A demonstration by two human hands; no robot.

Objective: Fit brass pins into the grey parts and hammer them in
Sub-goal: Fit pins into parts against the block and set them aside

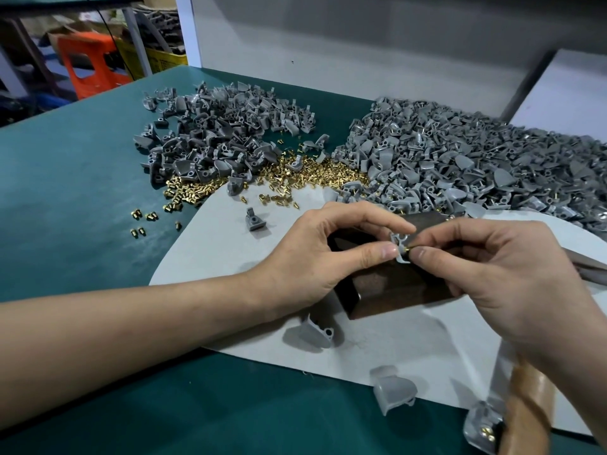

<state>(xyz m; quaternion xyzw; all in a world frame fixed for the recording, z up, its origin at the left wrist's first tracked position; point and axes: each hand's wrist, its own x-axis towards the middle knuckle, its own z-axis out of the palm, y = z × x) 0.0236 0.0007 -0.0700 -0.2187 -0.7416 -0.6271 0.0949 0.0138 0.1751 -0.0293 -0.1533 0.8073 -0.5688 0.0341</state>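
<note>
My left hand pinches a small grey part between thumb and forefinger, over a dark wooden block. My right hand pinches a brass pin and holds its tip against the part. A heap of loose brass pins lies beyond the hands. A pile of grey parts without pins sits at the back left; a bigger pile of grey parts with pins sits at the back right. A hammer's wooden handle shows under my right wrist; its head is hidden.
A grey sheet covers the green table under the block. Single grey parts lie on it, one with pins by the handle. A white wall backs the table. Orange stool at far left.
</note>
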